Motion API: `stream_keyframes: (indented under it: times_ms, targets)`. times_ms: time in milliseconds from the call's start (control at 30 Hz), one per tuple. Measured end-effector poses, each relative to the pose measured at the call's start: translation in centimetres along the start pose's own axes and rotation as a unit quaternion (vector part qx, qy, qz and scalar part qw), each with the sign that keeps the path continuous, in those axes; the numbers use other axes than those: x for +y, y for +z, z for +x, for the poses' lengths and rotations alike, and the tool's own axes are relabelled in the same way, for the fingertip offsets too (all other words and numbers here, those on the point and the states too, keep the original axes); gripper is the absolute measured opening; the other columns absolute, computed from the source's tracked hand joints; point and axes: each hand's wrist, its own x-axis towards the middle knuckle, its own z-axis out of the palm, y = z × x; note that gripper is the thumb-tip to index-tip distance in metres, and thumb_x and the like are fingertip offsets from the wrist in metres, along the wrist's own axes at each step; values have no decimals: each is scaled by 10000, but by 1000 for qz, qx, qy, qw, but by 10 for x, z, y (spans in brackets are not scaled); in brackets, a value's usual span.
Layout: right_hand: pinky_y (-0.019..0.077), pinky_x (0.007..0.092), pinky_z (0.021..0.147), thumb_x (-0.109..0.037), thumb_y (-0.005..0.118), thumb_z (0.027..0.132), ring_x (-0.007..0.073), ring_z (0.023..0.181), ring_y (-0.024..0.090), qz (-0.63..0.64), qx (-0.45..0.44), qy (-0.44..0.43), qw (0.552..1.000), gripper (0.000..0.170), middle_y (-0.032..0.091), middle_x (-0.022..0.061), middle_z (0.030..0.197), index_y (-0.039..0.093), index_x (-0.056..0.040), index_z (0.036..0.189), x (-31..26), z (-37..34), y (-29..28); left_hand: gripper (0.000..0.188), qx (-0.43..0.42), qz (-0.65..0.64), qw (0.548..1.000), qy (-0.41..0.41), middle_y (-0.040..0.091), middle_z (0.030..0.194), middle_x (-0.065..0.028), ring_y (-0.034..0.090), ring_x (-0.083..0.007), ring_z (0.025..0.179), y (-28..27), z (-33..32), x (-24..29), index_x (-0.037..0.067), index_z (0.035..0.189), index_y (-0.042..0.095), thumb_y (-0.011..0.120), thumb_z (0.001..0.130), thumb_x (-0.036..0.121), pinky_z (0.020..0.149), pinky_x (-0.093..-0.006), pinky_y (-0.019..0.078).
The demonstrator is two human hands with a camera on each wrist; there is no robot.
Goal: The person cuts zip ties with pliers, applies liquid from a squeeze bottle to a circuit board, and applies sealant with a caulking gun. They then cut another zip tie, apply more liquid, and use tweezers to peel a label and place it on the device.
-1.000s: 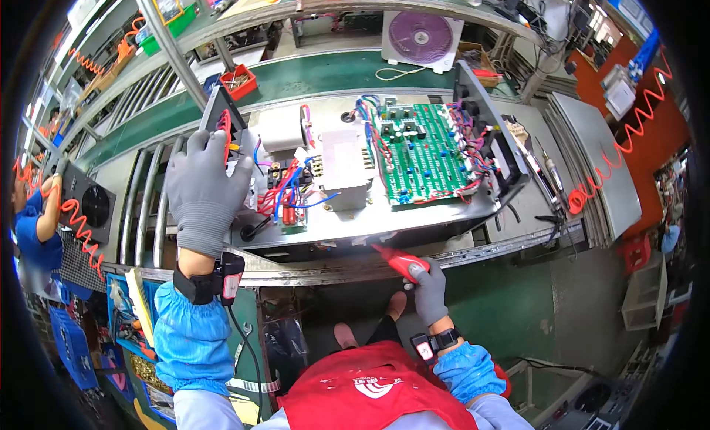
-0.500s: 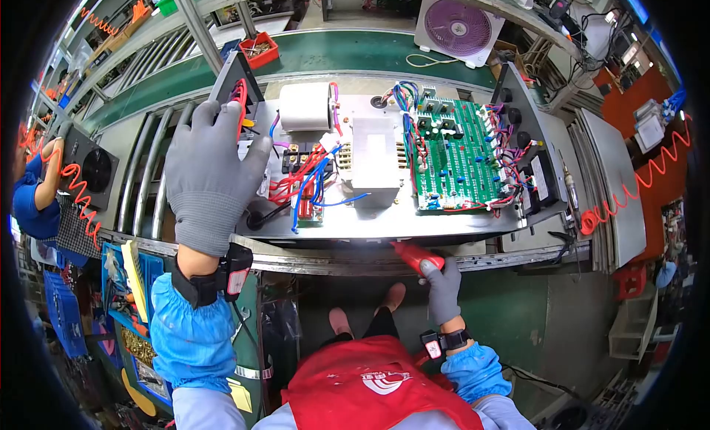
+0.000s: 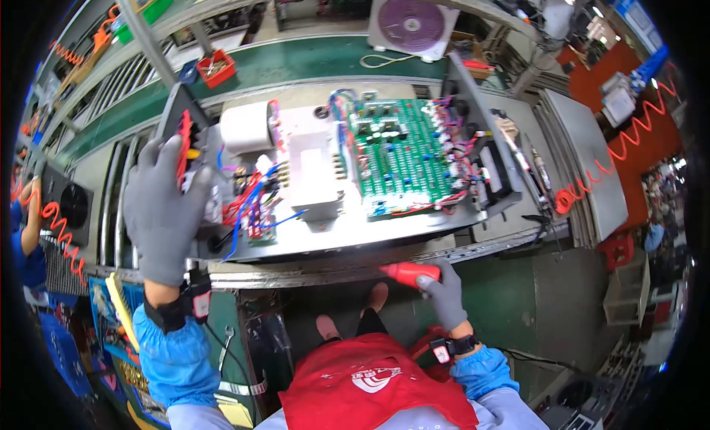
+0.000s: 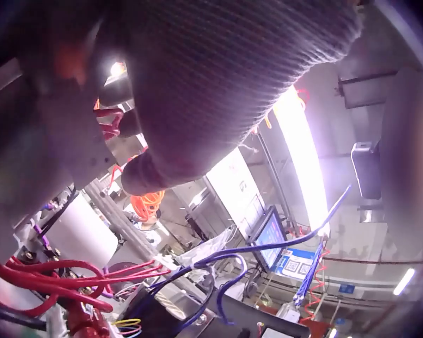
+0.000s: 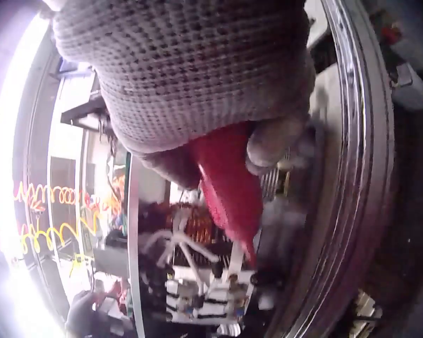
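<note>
An uncovered metal chassis (image 3: 355, 236) lies on the bench, holding a green circuit board (image 3: 414, 160), a pale transformer (image 3: 309, 163), a white cylinder (image 3: 248, 126) and red and blue wires. My gloved left hand (image 3: 164, 212) rests at the chassis's left end panel (image 3: 174, 108), fingers extended beside red wires (image 3: 185, 145); the panel's lower part is hidden behind it. In my gloved right hand (image 3: 446, 297) I grip a red tapered tool (image 3: 411, 273), thumb along its body. Its narrow tip points left, just in front of the bench rail. The right wrist view shows the red tool (image 5: 229, 183) between the fingers.
Metal rollers (image 3: 118, 200) run left of the chassis. Behind it are a red parts bin (image 3: 216, 69) and a purple fan unit (image 3: 412, 27). Stacked panels (image 3: 580, 163) and hand tools (image 3: 536, 171) lie right. A red coiled hose (image 3: 629, 145) hangs there. Another person (image 3: 28, 230) is far left.
The head view has shifted, moving the chassis left in the picture. My right hand has drawn the red tool slightly back from the chassis's front edge and turned it more level. My left hand stays at the end panel.
</note>
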Motion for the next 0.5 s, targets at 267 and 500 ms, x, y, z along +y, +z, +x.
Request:
stream_keyframes:
  times_ms: [267,500]
  targets:
    - [472,274,561,-362,668,817,186,640,562,442,-33,-69,893,480,613,124,929,578,12,1104,-44,-33,-123,598,-187,-344,918,-64,432,1427,-208,478,-298,1316,-24,13,-20,-77,1342,514,645,792,118,1104,-367,375]
    - [448,249,622,-311,602,958,117,693,525,488,199,-112,842,404,577,61,890,527,-10,1216,-82,79,-66,617,-215,-527,815,-109,356,1547,-137,404,-240,1391,-12,8,-41,-69,1440,422,598,890,147,1168,-369,283]
